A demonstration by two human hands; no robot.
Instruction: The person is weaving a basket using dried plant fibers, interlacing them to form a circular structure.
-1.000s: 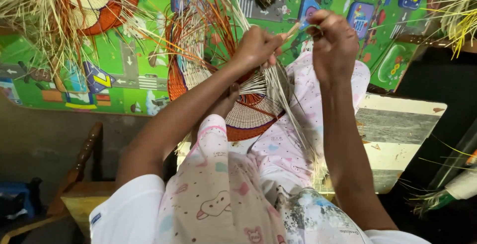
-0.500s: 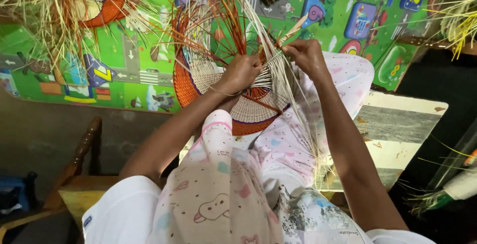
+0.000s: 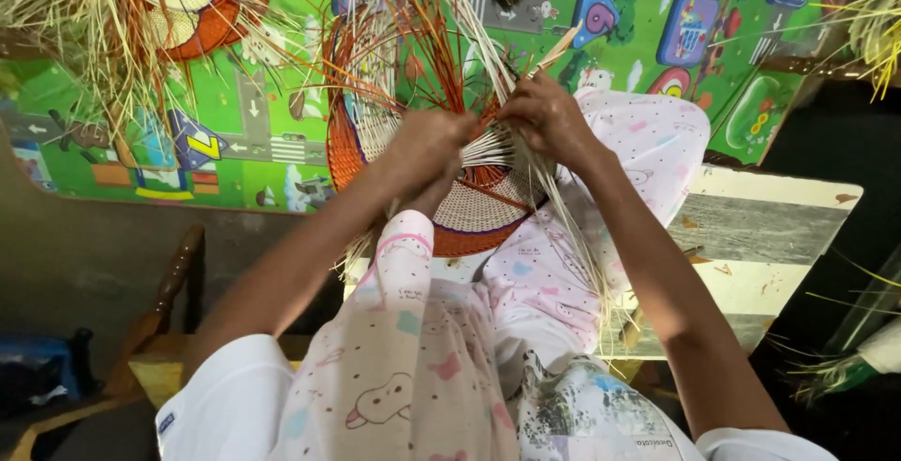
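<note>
Woven basket base (image 3: 469,207) rests on my knees, above the near edge of the green play mat (image 3: 235,132). My left hand (image 3: 427,142) and right hand (image 3: 544,114) sit on its top, both closed around pale straw strands (image 3: 497,146).

No packages, labels, signs or screens are visible.

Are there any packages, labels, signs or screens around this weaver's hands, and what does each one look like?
No packages or screens show.
Play mat: on the floor under the work, bright green with grey roads, painted arrows and coloured picture tiles.
Picture tiles: along the mat's top edge, rounded squares in blue, purple, yellow and red.
Small tag: on the white sleeve at lower left, a tiny blue patch.
Both hands, left hand and right hand, grip the round woven piece.
</note>
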